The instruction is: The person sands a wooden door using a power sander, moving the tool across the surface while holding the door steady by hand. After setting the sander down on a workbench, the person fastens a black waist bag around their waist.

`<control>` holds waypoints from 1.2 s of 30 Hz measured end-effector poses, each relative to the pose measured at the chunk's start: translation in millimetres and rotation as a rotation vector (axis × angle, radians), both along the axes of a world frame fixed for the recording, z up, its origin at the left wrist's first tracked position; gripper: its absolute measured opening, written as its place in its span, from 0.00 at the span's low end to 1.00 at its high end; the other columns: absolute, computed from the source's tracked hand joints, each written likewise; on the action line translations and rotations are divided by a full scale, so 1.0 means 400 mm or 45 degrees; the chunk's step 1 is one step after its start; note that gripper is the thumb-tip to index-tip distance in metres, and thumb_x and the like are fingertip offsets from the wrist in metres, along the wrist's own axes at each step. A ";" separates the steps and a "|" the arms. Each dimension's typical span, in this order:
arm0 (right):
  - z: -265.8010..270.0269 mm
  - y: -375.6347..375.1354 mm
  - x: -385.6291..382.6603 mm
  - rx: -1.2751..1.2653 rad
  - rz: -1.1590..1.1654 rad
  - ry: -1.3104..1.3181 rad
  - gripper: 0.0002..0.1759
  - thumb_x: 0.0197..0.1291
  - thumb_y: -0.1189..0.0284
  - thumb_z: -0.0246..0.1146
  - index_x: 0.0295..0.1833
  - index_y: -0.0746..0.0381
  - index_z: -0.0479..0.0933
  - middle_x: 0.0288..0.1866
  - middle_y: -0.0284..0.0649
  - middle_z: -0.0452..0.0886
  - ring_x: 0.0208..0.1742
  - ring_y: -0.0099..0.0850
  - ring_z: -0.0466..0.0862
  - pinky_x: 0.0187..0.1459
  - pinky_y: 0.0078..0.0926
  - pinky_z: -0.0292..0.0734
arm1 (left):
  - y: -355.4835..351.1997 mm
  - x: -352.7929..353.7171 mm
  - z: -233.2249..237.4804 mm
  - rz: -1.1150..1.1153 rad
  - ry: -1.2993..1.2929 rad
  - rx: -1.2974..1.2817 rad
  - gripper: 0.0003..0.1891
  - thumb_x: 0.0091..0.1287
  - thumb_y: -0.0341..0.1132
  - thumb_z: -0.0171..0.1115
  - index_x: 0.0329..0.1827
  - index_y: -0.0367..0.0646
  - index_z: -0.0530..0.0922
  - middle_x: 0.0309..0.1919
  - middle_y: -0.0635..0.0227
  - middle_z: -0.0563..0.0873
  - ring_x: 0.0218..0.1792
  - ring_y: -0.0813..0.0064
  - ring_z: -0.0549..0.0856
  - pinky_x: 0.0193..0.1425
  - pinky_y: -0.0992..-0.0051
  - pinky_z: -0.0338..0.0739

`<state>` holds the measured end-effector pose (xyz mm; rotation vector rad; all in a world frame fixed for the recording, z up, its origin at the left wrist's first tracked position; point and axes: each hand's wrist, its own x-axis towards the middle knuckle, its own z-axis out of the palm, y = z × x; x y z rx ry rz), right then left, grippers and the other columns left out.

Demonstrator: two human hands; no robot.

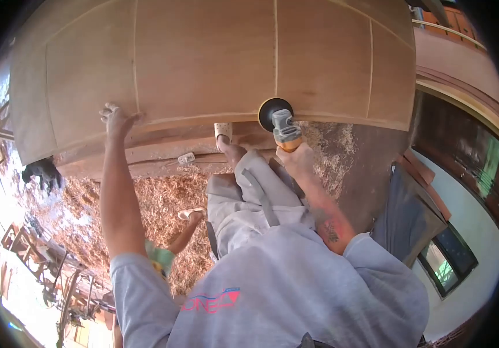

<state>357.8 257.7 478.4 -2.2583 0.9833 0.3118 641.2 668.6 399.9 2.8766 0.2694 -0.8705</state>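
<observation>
A wide brown wooden panel (203, 64) with pale seam lines spans the top of the view. Close to its near edge, my right hand (297, 159) grips the orange-and-grey body of an angle grinder (285, 129). The grinder's round black pad (270, 114) lies at the panel's edge, beside a seam; whether it is spinning cannot be told. Further left, my left hand (117, 120) rests at the same edge with fingers and thumb apart, holding nothing.
Wood shavings (162, 191) cover the ground under the panel. Another person's leg and sandal (191, 213) show behind my left arm. A dark animal or cloth (44, 174) sits below the panel's left corner. Dark fabric (406, 209) drapes at right, near a window (447, 258).
</observation>
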 end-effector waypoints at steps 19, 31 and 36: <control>0.005 0.250 0.019 0.141 -0.167 -0.028 0.26 0.47 0.58 0.74 0.40 0.71 0.81 0.36 0.61 0.85 0.42 0.58 0.86 0.41 0.50 0.81 | -0.019 -0.011 0.022 -0.040 0.091 0.020 0.72 0.46 0.55 0.84 0.73 0.10 0.40 0.71 0.13 0.47 0.77 0.25 0.50 0.80 0.46 0.52; 0.017 0.212 0.033 0.060 -0.733 -0.050 0.21 0.44 0.64 0.72 0.37 0.72 0.82 0.30 0.55 0.85 0.35 0.47 0.88 0.36 0.42 0.79 | -0.091 0.022 0.062 -0.126 0.081 0.134 0.69 0.44 0.58 0.83 0.73 0.13 0.51 0.71 0.18 0.57 0.75 0.25 0.57 0.78 0.46 0.59; -0.010 0.431 0.104 0.025 -0.566 -0.211 0.22 0.44 0.61 0.72 0.33 0.71 0.83 0.27 0.53 0.85 0.32 0.46 0.89 0.34 0.41 0.80 | -0.002 0.176 0.064 -0.347 0.512 -0.142 0.45 0.49 0.57 0.80 0.63 0.31 0.79 0.73 0.35 0.65 0.74 0.29 0.61 0.73 0.44 0.67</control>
